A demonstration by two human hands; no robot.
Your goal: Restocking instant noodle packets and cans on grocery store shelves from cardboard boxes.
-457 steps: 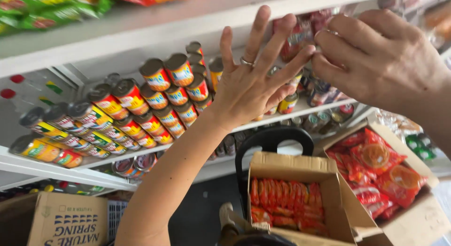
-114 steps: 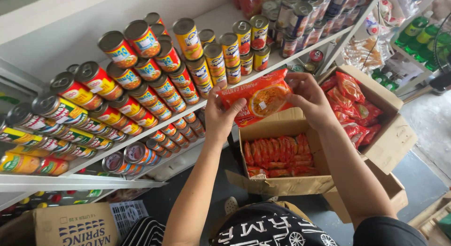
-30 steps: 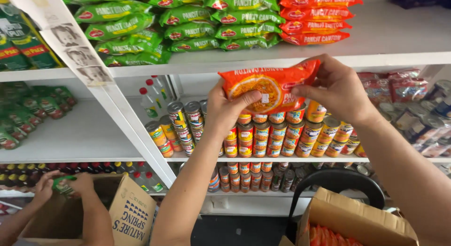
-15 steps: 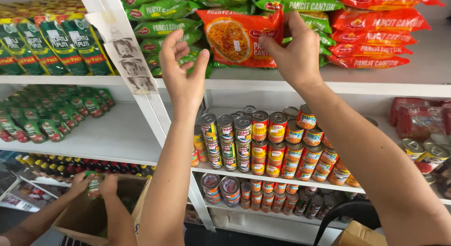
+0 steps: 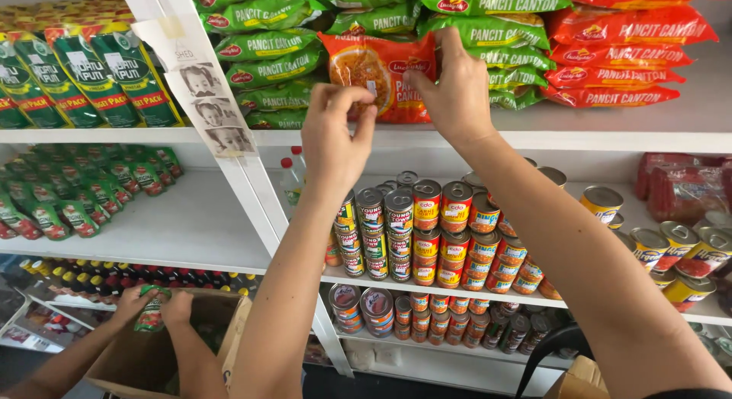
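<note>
Now up at the top shelf, upper centre of frame: orange pack raised from chest height, set among green packs. Right hand clamped on its edge; left hand just off it, fingers loosely curled, empty.

- Noodle pack: orange, red logo, noodle picture.
- Packs stacked left of it: green, yellow lettering.
- Packs stacked right: red.
- Cans: red and orange labels, silver lids.
- Shelf: white.
- Box: brown.
</note>
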